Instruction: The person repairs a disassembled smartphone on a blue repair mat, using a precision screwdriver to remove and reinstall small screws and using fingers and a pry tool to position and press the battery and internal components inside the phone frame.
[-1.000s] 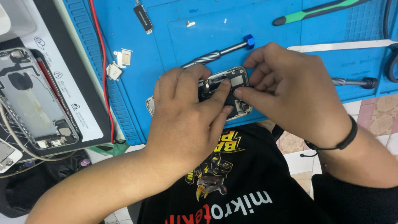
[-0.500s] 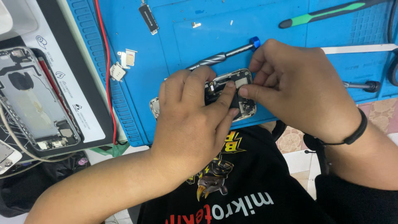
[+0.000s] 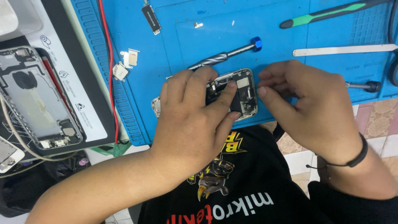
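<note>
I'm seeing the left hand (image 3: 188, 120) pressing down on the opened phone (image 3: 238, 93), fingers clamped over it, dead centre of the blue mat (image 3: 174, 45). Right hand (image 3: 309, 108) is hovering at 3 o'clock, fingers curled, holding nothing. A screwdriver (image 3: 226, 54) is lying at 12, tiled floor (image 3: 379, 120) showing at 4.

white printed label strip (image 3: 70, 89), far left, beside blue mat (image 3: 269, 33)

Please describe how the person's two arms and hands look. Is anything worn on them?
Both forearms are bare, with no sleeves or gloves showing. The left hand wears no ring or band that can be seen. The right hand has a thin black band around the wrist, with a short dark cord hanging from it.
</note>
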Available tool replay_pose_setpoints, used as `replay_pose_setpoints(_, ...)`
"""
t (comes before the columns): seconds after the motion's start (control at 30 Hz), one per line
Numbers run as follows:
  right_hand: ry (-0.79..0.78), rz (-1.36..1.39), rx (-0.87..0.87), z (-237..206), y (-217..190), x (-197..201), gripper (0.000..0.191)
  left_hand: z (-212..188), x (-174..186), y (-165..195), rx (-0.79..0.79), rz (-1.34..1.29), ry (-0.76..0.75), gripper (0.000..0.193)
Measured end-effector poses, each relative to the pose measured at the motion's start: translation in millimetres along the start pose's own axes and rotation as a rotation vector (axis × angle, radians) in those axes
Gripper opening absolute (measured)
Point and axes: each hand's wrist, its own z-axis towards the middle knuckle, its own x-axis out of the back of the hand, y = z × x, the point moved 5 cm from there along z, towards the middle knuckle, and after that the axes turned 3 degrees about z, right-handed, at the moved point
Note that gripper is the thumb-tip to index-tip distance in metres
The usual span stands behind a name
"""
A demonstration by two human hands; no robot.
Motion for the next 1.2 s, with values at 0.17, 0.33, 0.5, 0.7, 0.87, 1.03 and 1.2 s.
replay_pose_setpoints(0.17, 0.094, -0.139, 0.126, -22, -7, -6, 0.021, 0, -1, -2, -0.009, 0.0, -0.003, 0.045)
replay_pose_setpoints(0.33, 0.098, -0.177, 0.205, -30, -7, -14, 0.026, 0, -1, -1, -0.026, 0.012, -0.009, 0.047)
replay_pose_setpoints(0.5, 0.063, -0.262, 0.333, -34, -10, -19, 0.037, -2, -1, -1, -0.023, 0.009, -0.018, 0.049)
replay_pose_setpoints(0.7, 0.085, -0.277, 0.363, -37, -6, -20, 0.049, 0, -2, 2, -0.037, 0.016, -0.032, 0.05)
replay_pose_setpoints(0.87, 0.09, -0.3, 0.346, -34, -2, -21, 0.055, 3, -1, 6, -0.081, 0.054, -0.018, 0.049)
replay_pose_setpoints(1.03, 0.101, -0.377, 0.375, -33, -2, -23, 0.057, 8, -4, 5, -0.11, 0.083, -0.027, 0.052)
replay_pose_setpoints(1.2, 0.083, -0.338, 0.379, -26, 1, -20, 0.061, 13, -6, 4, -0.116, 0.102, -0.043, 0.053)
